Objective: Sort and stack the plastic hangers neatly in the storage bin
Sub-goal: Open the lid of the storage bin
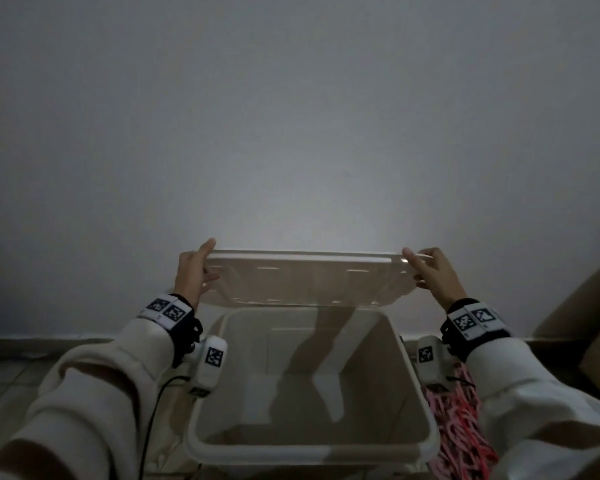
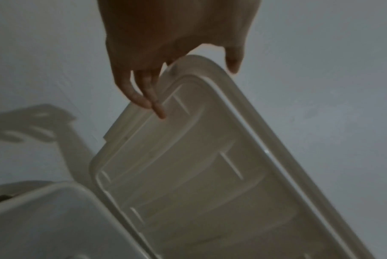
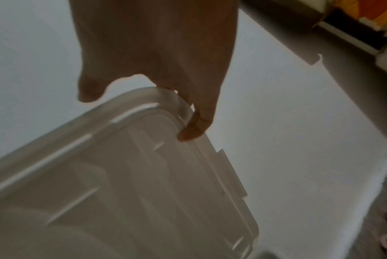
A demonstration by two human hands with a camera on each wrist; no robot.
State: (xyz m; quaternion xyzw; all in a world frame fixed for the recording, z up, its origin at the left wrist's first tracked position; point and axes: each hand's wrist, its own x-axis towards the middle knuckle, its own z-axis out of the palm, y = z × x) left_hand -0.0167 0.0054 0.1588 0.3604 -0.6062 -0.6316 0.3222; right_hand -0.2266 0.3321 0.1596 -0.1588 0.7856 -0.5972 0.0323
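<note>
**Lid held up over the open bin, hangers at lower right**

The pale wall (image 1: 291, 116) fills the upper two thirds of my head view, dim at the edges and brighter at centre. Below it, in the lower middle of the frame, I see the storage bin (image 1: 417, 393), a translucent whitish tub standing open, its inside showing only shadows. Brown cardboard boxes (image 1: 582, 317) sit at the right edge of the frame.

Just above the bin's far rim I have the lid (image 1: 309, 278), held across the middle of the frame and tilted so its ribbed underside faces me. Its lower edge lies close over the bin's far rim; I cannot tell whether the two touch.

My left hand (image 1: 193, 271) clamps the lid's left end: in the left wrist view the fingers (image 2: 143, 91) lie on the underside and the thumb reaches over the rim. My right hand (image 1: 433, 271) grips the lid's right end; the right wrist view shows a fingertip (image 3: 192, 131) curled round the corner at mid-frame.

The plastic hangers (image 1: 458, 431), a pink and red heap, lie at the lower right of the head view, just beside the bin's right wall and partly under my right sleeve (image 1: 534, 393).
</note>
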